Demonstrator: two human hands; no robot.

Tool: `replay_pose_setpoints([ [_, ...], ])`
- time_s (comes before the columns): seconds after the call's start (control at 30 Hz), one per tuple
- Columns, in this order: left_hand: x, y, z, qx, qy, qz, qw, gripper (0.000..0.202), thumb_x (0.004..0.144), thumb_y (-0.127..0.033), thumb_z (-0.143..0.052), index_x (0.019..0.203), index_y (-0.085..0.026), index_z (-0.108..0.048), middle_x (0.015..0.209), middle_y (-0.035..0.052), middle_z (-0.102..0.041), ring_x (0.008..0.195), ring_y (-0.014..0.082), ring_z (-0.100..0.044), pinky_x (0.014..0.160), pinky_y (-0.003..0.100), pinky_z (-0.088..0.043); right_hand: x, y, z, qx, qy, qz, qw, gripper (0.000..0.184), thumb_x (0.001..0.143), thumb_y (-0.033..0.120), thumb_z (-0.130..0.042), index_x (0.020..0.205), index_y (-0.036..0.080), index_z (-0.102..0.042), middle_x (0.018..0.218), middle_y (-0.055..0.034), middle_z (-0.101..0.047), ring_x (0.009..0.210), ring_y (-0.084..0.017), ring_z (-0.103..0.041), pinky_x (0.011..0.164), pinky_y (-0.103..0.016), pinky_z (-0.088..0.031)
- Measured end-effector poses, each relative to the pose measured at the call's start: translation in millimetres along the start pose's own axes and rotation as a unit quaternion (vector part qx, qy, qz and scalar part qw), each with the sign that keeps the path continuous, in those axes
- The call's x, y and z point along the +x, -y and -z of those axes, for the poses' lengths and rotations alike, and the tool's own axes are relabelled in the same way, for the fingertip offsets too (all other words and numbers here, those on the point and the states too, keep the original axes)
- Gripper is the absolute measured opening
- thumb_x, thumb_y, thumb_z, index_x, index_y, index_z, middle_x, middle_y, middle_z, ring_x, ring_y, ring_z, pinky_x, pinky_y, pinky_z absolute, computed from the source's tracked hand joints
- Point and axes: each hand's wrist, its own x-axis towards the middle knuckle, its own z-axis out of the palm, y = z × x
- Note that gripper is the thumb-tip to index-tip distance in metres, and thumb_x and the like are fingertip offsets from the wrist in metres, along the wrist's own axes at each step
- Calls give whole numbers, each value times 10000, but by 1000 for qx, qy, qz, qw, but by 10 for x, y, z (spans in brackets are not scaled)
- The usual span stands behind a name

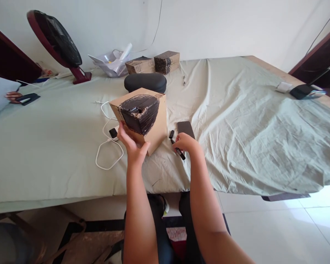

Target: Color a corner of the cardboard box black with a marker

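My left hand (132, 145) grips a brown cardboard box (158, 128) by its lower left corner, tilting it. A large patch scribbled in black covers the box's top and near corner. To the right of the box, my right hand (184, 142) pinches a black marker (180, 154), which slants down toward me low over the cloth. A small black marker cap (171, 134) lies between the hand and the box. Just behind my right hand, partly hidden by it, is a dark flat phone (185, 127).
Behind the box lie a black case (145, 83), two more scribbled boxes (167, 61) and a plastic basket (112, 62). A fan (57, 40) stands back left. A white cable (99, 154) curls left of the box. Another person's hand (13, 96) shows at far left.
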Motion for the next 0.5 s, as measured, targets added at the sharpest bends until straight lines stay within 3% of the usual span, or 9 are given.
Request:
replay_pose_setpoints([
  [0.4,8,-7,16,0,-6,10,1000,1213,633,-206,-754,1699,-205,-173,1706,208,-226,1661,346,-239,1385,479,-237,69,13,-104,74,-8,17,997,291,760,82,-771,754,236,-524,567,-3,-696,501,-212,-703,560,-286,-484],
  [0.5,16,20,29,-7,2,19,1000,1232,642,-242,-804,1697,-205,-169,1698,214,-228,1662,360,-237,1385,486,-236,100,41,-140,60,-59,3,996,245,795,139,-780,819,234,-555,629,-11,-709,566,-218,-722,618,-302,-508],
])
